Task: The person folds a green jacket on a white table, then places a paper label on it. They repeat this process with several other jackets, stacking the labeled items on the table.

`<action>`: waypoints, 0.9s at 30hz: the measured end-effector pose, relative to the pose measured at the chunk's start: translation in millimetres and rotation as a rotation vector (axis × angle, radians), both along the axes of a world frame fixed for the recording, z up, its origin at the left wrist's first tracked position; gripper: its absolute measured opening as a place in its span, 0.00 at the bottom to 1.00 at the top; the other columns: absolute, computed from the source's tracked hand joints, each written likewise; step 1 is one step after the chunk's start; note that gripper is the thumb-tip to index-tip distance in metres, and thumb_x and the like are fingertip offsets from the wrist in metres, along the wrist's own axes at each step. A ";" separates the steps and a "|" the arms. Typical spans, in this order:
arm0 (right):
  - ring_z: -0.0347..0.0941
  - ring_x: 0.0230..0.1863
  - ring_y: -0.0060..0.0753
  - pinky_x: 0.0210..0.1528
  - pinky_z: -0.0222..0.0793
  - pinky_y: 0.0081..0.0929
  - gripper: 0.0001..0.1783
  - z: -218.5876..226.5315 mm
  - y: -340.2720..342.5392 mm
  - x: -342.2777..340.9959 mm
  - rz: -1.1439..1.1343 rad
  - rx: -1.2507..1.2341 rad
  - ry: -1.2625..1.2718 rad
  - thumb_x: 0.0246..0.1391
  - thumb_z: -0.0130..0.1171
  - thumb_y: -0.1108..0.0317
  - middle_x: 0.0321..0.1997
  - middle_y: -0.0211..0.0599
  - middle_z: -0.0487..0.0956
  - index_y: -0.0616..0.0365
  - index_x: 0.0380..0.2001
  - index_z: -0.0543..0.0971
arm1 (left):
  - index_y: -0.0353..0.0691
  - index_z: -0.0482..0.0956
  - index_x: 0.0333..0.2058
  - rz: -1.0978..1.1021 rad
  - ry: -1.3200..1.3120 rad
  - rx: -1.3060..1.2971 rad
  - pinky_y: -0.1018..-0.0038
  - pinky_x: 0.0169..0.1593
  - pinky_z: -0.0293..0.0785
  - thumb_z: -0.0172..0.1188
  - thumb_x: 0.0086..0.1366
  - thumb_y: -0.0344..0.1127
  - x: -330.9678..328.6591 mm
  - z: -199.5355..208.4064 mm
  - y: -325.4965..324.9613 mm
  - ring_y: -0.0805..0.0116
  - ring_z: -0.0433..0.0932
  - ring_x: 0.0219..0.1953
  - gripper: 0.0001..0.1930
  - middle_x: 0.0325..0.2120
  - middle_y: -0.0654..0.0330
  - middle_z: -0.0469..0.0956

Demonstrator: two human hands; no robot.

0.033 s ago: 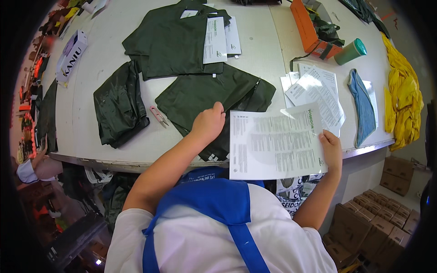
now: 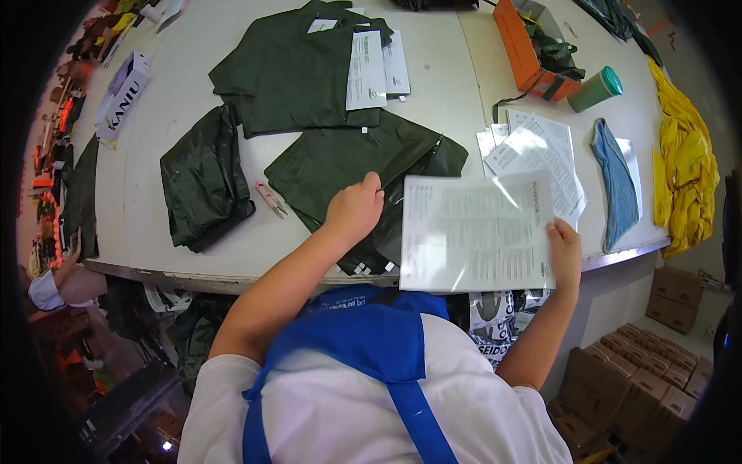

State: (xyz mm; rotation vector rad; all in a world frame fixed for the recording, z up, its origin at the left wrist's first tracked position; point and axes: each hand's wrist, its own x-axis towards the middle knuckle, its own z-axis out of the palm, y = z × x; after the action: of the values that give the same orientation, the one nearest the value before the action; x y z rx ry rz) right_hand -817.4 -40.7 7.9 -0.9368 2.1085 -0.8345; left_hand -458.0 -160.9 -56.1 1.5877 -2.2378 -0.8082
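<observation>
Dark green folded garment [image 2: 352, 166] mid-frame on the white table [image 2: 154, 193], left hand [image 2: 354, 210] resting on it – fingers curled loosely, right hand [image 2: 566, 251] pinching a printed sheet [image 2: 475, 232] at lower right, pink snips [image 2: 270, 198] just left – untouched

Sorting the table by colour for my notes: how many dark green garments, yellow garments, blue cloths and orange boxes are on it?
Dark green garments: 3 (top, left, under the left hand)
Yellow garments: 1
Blue cloths: 1
Orange boxes: 1
Total: 6
</observation>
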 end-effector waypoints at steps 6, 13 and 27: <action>0.70 0.39 0.19 0.43 0.66 0.20 0.17 -46.4 -15.2 33.0 -0.163 -0.204 0.004 0.60 0.51 0.65 0.38 0.32 0.78 0.68 0.45 0.75 | 0.41 0.67 0.32 -0.097 0.035 -0.009 0.54 0.33 0.70 0.51 0.61 0.36 -12.9 19.5 6.3 0.46 0.75 0.31 0.06 0.28 0.51 0.74; 0.72 0.37 0.31 0.42 0.67 0.29 0.13 -100.6 -18.5 126.9 0.104 -0.158 -0.227 0.57 0.52 0.67 0.35 0.42 0.77 0.64 0.42 0.75 | 0.41 0.69 0.31 -0.314 0.232 -0.029 0.58 0.32 0.72 0.53 0.60 0.36 -31.7 42.9 35.7 0.49 0.75 0.30 0.06 0.25 0.51 0.73; 0.65 0.59 0.41 0.58 0.63 0.31 0.32 -38.9 -143.5 130.7 0.284 -0.420 -0.080 0.58 0.57 0.59 0.59 0.50 0.69 0.62 0.61 0.61 | 0.39 0.71 0.40 0.021 0.104 -0.586 0.61 0.37 0.70 0.60 0.55 0.33 32.1 128.5 -56.5 0.51 0.73 0.35 0.14 0.32 0.52 0.72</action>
State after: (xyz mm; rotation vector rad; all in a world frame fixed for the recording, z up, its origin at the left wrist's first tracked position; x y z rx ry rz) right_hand -686.7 -184.2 -31.0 -1.3574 1.7072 -1.1638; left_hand -425.9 -217.4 72.5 1.2486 -2.1091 -0.1847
